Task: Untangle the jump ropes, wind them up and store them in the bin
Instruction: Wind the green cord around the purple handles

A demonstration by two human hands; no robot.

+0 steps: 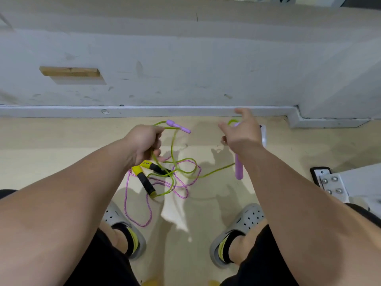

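Note:
A green jump rope (172, 153) with purple handles and a pink jump rope (127, 203) with yellow-and-black handles (144, 180) lie tangled on the floor between my feet. My left hand (144, 142) is shut on the green rope just behind one purple handle (178, 126), which sticks out to the right. My right hand (243, 134) holds the other purple handle (239, 169) under its palm, with the thumb and forefinger spread. A small green loop (233, 121) shows above its fingers. No bin is in view.
A white wall with a baseboard (144, 111) runs across just beyond the ropes, with a wooden block (70, 71) fixed to it. A white object (263, 135) lies behind my right hand. A bolted metal bracket (329, 182) stands at the right. My grey clogs (121, 223) flank the tangle.

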